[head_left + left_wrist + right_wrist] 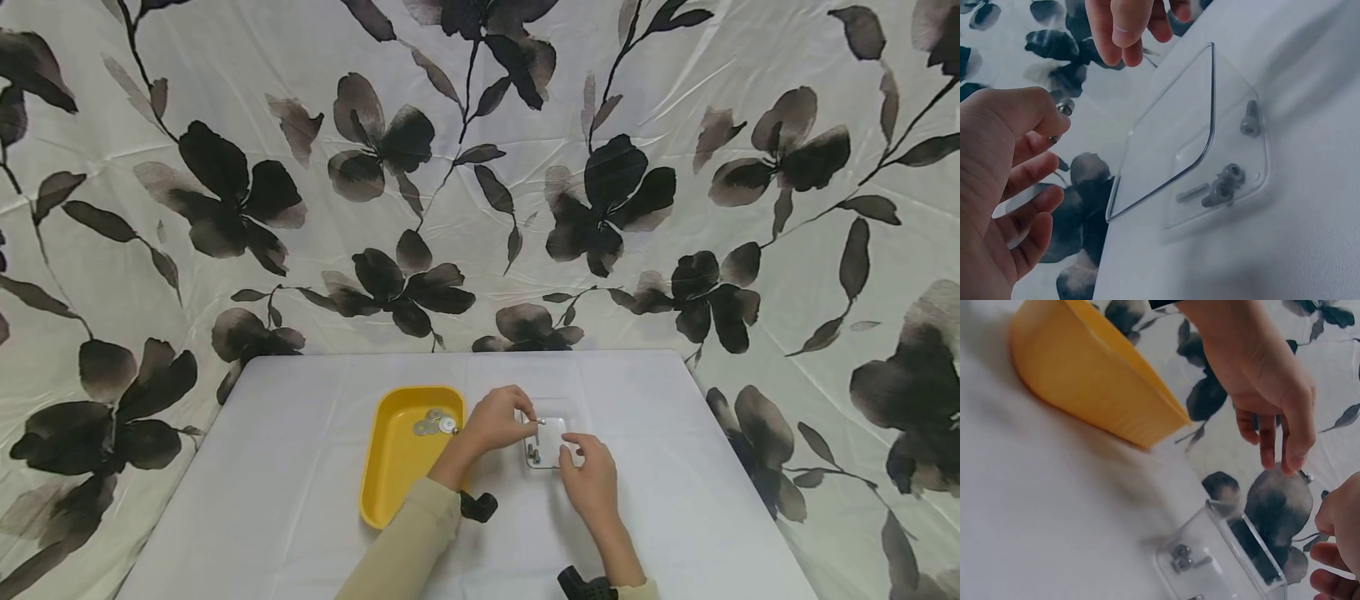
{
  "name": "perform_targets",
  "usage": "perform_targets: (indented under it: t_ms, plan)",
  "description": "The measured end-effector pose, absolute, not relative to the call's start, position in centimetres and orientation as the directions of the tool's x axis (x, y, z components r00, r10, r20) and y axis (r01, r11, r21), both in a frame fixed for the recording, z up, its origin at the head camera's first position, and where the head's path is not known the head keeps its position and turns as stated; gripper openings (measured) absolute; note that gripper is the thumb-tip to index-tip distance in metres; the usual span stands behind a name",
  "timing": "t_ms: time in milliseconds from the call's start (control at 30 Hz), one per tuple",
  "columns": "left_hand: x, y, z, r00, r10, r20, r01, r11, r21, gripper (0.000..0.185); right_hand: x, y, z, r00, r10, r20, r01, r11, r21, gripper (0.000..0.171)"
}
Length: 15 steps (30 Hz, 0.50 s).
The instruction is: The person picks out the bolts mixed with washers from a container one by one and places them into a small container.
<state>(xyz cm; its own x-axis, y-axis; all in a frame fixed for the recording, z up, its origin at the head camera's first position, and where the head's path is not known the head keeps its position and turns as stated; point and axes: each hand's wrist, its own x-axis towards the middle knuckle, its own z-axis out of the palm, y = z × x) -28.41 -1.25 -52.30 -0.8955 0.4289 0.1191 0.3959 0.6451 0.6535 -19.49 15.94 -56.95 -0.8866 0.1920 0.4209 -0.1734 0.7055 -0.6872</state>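
With my left grip [495, 423], just right of centre and low in the frame of the head view, I pinch a small silver bolt [541, 422] between thumb and forefinger; the left-wrist view puts it at the middle left, its head above my thumb tip and apart from the clear box [551, 442]. My right grip [588, 473] is released: its fingers bend loosely, holding nothing, near the right edge of that box in the head view. The box lies at the lower centre of that frame, right of my left grip, and in the left-wrist view more bolts [1225, 184] sit inside it, some bunched near its lower end, one alone at the upper right. Left of my left forearm stands a yellow tray [386, 475], with several round discs [429, 423], grey and pale, gathered in its upper right part. Box and tray both rest on the white-covered counter [255, 492], which fills the lower middle of the frame. My beige sleeve [405, 542] comes in from the bottom edge, a black wrist device [478, 507] beside its cuff. Behind everything, a pale cloth with dark flowers [378, 279] covers the upper frame.
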Motion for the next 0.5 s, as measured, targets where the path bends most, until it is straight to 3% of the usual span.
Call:
perform_targets:
  t_ms: [267, 500]
  plan:
    - [-28.6, -0.7, -52.8, -0.897, 0.43, 0.102, 0.385, 0.648, 0.657, 0.007, -19.8, 16.4, -57.6, -0.856, 0.234, 0.462, -0.196, 0.679, -0.707, 0.021]
    - [-28.8, -0.2, -53.3, -0.883, 0.451, 0.13, 0.418, 0.629, 0.655, 0.005, -19.9, 16.5, -58.1, -0.863, 0.279, 0.421, -0.164, 0.634, -0.756, 0.03]
